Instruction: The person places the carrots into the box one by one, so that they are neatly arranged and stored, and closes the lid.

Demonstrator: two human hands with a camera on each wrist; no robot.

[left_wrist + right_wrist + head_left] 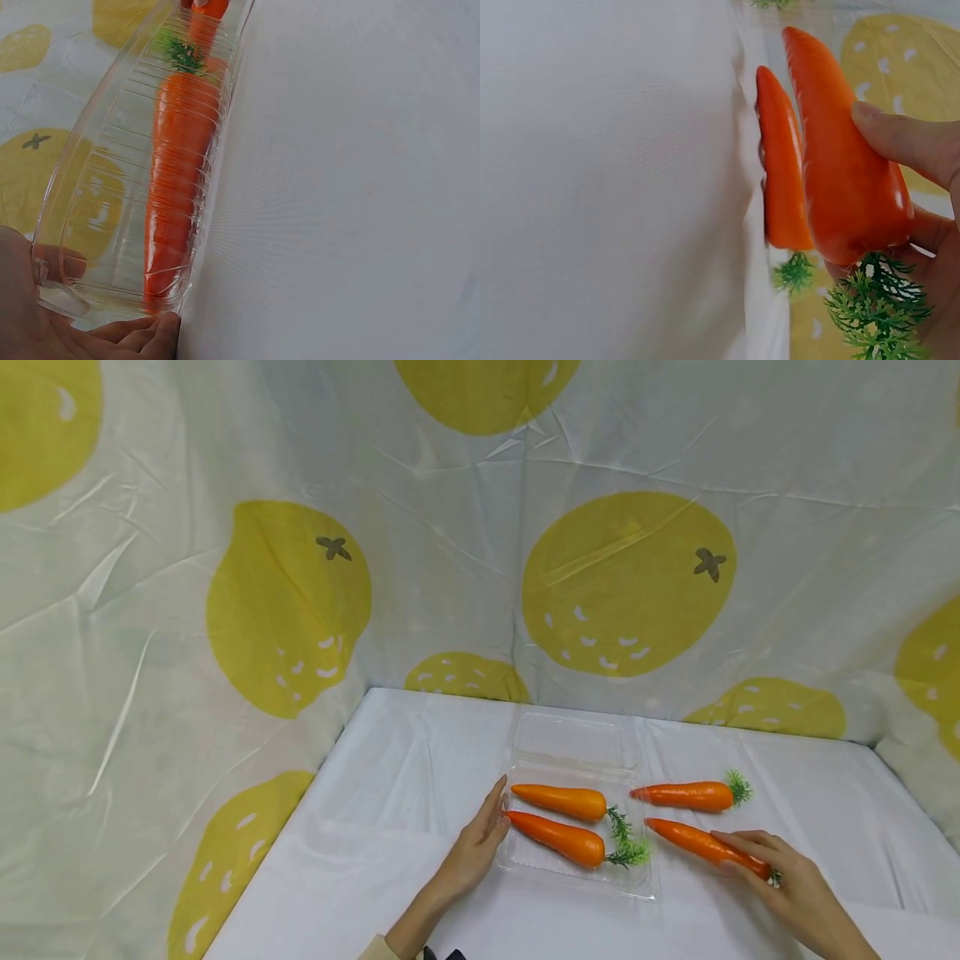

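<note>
I see the right hand (787,875), its fingers pinching one carrot (692,840) at three o'clock of the clear box (632,882); the left hand (472,850) touches the nine-o'clock edge (pinching or not, I cannot tell).

We seem to be looking into a curtained-off table nook: pale fabric (442,543) with a large yellow fruit print hangs behind and beside a white-covered table (360,860). We cannot tell whether a home, studio or lab surrounds it.
</note>
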